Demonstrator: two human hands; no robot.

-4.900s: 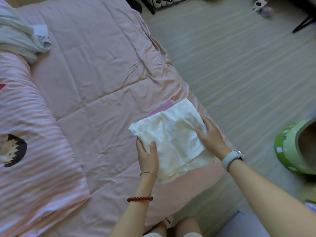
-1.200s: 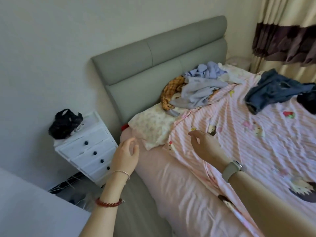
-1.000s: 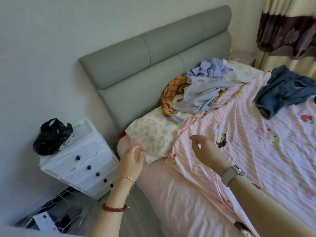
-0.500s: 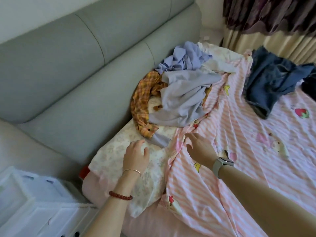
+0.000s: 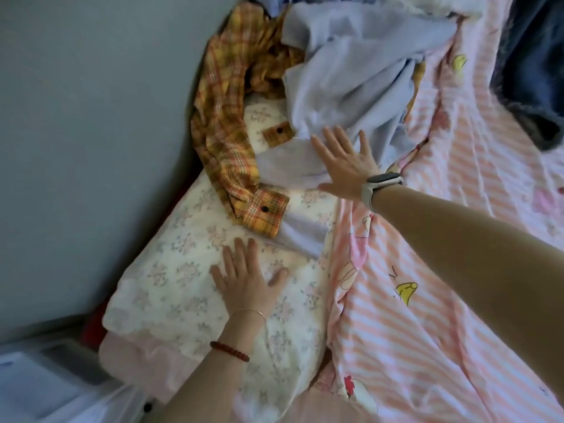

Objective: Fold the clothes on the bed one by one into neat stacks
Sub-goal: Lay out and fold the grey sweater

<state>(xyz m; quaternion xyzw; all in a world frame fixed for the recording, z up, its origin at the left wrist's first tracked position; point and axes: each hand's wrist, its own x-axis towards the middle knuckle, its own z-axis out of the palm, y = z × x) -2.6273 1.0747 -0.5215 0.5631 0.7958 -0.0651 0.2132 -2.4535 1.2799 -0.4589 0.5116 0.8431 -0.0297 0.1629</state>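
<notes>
A pale lilac garment (image 5: 351, 71) lies crumpled at the head of the bed, over an orange plaid shirt (image 5: 232, 126) whose buttoned cuff reaches onto a floral pillow (image 5: 171, 270). My right hand (image 5: 341, 160) lies flat with spread fingers on the lilac garment's lower part. My left hand (image 5: 244, 282) rests flat on the floral pillow, holding nothing. A dark blue denim garment (image 5: 531, 71) lies at the far right edge.
A pink striped cartoon quilt (image 5: 442, 285) covers the bed to the right. The grey padded headboard (image 5: 91, 132) stands close on the left. A white bedside drawer unit (image 5: 45, 386) is at the lower left corner.
The view has closed in on the pile at the headboard. My right hand reached forward onto the lilac garment, and my left hand spread flat on the pillow.
</notes>
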